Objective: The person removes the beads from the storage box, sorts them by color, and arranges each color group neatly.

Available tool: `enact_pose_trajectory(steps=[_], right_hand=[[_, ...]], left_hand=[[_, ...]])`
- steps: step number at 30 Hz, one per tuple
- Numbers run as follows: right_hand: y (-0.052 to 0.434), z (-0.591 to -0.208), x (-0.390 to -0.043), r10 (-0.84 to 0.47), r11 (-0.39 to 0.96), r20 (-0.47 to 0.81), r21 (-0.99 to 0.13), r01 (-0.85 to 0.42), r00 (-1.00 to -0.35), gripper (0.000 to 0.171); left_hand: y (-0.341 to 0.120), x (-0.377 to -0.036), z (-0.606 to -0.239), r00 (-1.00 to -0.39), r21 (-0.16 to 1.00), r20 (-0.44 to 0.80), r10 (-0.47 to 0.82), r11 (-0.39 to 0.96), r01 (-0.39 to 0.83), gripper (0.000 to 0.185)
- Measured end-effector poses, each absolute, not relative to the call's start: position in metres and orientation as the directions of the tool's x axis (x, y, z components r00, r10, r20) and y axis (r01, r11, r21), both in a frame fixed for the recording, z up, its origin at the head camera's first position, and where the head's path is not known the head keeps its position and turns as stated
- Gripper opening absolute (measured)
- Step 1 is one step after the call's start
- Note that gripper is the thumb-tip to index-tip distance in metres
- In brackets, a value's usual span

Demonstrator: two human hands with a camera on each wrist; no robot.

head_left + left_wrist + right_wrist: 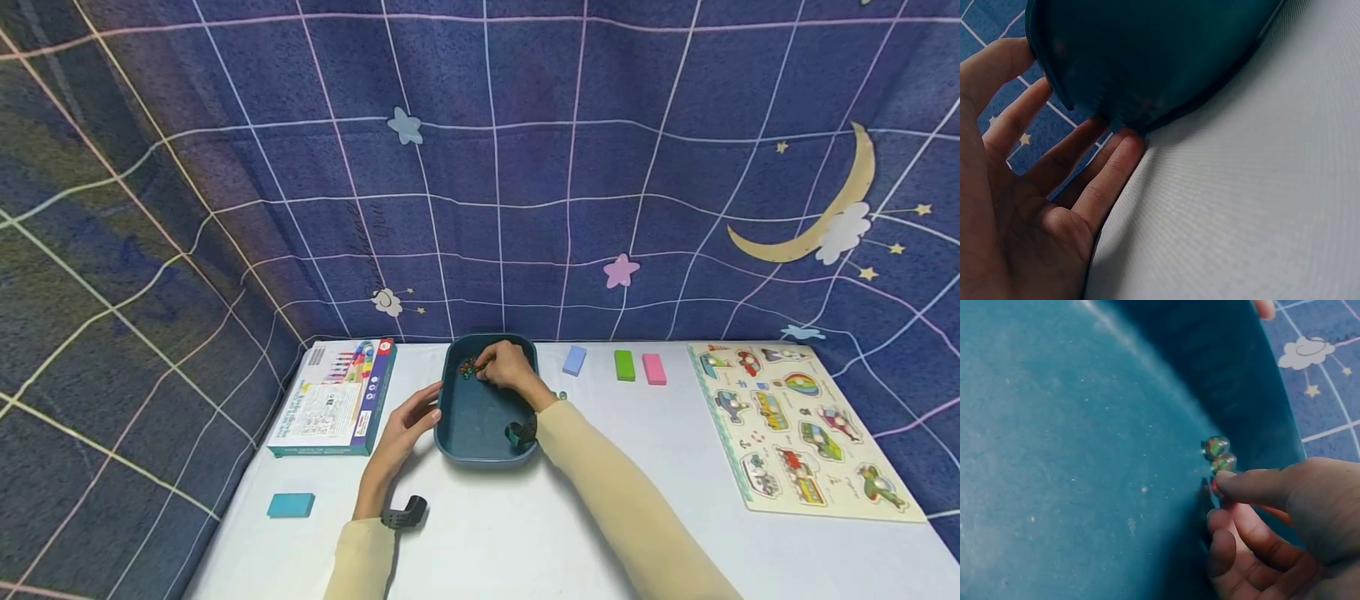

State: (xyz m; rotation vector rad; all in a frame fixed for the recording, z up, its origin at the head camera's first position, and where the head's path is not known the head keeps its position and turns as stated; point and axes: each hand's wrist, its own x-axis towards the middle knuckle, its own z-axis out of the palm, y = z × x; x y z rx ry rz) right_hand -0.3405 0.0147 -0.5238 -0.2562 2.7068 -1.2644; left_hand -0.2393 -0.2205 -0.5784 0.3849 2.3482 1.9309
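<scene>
Right hand (pixel 506 367) pinches small, hard, slippery marbles (pixel 1219 455) in tray's (pixel 480 454) far corner; left hand (pixel 405 433), fingers straight, steadies tray's left rim.

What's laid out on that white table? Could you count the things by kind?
Coloured blocks: 4 (light blue, green, pink, teal)
Teal tray: 1
Printed box: 1
Vehicle puzzle board: 1
Total: 7, not counting the small glass beads in the tray, too clustered to count.
</scene>
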Motion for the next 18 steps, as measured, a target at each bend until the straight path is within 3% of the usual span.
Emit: enact_pose_trajectory(steps=[18], right_hand=[[0.0113,-0.5291,-0.3384,-0.234,0.703,0.013,-0.688,-0.178,-0.972,0.008]], left_hand=[[-0.22,-0.2385,-0.5782,-0.966,0.978,0.101,0.239,0.156,0.141,0.052]])
